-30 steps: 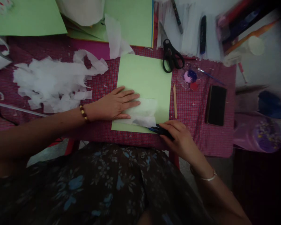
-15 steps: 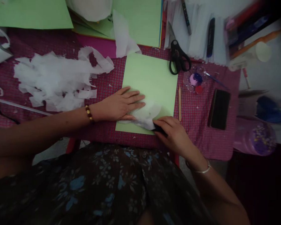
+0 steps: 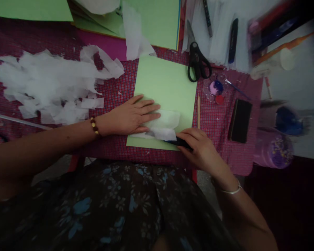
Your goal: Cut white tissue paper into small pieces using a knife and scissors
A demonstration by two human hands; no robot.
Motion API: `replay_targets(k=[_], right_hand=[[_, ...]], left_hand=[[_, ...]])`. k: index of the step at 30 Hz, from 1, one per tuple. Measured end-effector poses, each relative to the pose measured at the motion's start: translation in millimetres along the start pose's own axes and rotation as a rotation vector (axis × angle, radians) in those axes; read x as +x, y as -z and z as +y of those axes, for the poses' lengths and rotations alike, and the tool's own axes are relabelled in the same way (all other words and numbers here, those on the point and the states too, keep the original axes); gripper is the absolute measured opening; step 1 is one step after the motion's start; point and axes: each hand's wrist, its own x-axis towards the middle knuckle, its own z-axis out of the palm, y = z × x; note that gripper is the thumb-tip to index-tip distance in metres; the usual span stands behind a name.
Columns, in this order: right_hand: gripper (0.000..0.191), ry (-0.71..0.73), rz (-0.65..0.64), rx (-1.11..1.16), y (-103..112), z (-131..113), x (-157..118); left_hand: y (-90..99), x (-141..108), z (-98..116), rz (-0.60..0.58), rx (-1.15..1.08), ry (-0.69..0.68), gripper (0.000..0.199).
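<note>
Thin white paper (image 3: 169, 118) looks rumpled and translucent.

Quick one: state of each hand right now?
Left hand: open, palm down over white paper.
Right hand: closed, holding a dark tool.

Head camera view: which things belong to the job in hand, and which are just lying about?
Job in hand:
green sheet
white paper, partly under the left hand
dark tool in the right hand

Apparently just lying about:
scissors
wooden stick
paints
dark, phone-like slab
heap of white paper pieces, though possibly related
</note>
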Motion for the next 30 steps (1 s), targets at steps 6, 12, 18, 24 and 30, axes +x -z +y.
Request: replay_targets(k=[6,12,18,24,30], right_hand=[[0.036,0.003,0.000,0.042,0,2,-2],[0.035,-0.035,0.015,0.045,-1,4,-9],[0.036,-0.002,0.015,0.088,-6,1,-3],[0.034,-0.024,0.024,0.147,-6,3,-5],[0.034,-0.108,0.060,0.185,-1,10,-19]], left_hand=[[0.6,0,-1,-0.011,0.006,-0.017,0.057],[-0.2,-1,-3,-0.029,0.021,-0.028,0.064],[-2.3,-1,-4,-0.010,0.030,-0.025,0.060],[-1.6,-1,-3,-0.019,0.066,-0.021,0.060],[-2.8,0,-4,-0.013,0.059,-0.026,0.059]])
